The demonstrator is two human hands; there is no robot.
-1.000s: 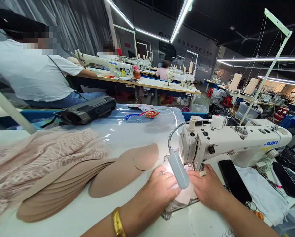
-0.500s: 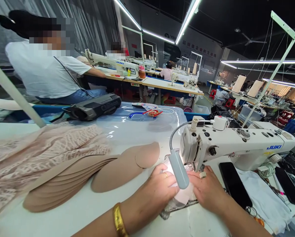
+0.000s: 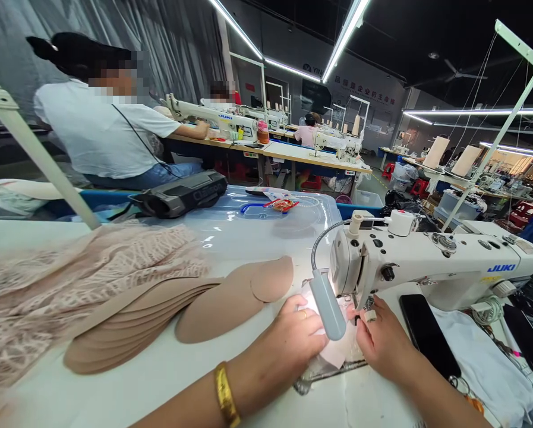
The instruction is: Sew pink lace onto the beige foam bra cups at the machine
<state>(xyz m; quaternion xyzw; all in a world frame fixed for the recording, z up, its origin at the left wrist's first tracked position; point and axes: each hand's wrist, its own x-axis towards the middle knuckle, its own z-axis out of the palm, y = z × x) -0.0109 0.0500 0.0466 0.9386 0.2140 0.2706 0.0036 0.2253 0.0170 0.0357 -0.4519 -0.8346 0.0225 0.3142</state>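
Under the needle end of the white sewing machine [image 3: 431, 255] lies a piece of pale pink fabric [image 3: 333, 355], brightly lit by a grey gooseneck lamp [image 3: 327, 306]. My left hand [image 3: 288, 339], with a gold bangle at the wrist, presses and grips the fabric with bent fingers; the lamp covers some fingertips. To the right of the needle, my right hand [image 3: 384, 342] has its thumb and fingers drawn together. A small dark bit shows at its fingertips, too small to name. The machine's front parts hide some of those fingers.
Stacked beige oval pads [image 3: 128, 333] and lacy beige fabric [image 3: 128, 255] lie to the left. A black phone [image 3: 429, 336] and white cloth [image 3: 466, 351] are at the right. Behind stand a clear plastic lid [image 3: 230, 229] and a black speaker [image 3: 183, 193]. A co-worker [image 3: 101, 125] sits beyond.
My right hand has shifted from lying on the fabric to beside the needle, its fingers closer together. The left hand stays on the fabric. The whole view has swung slightly left.
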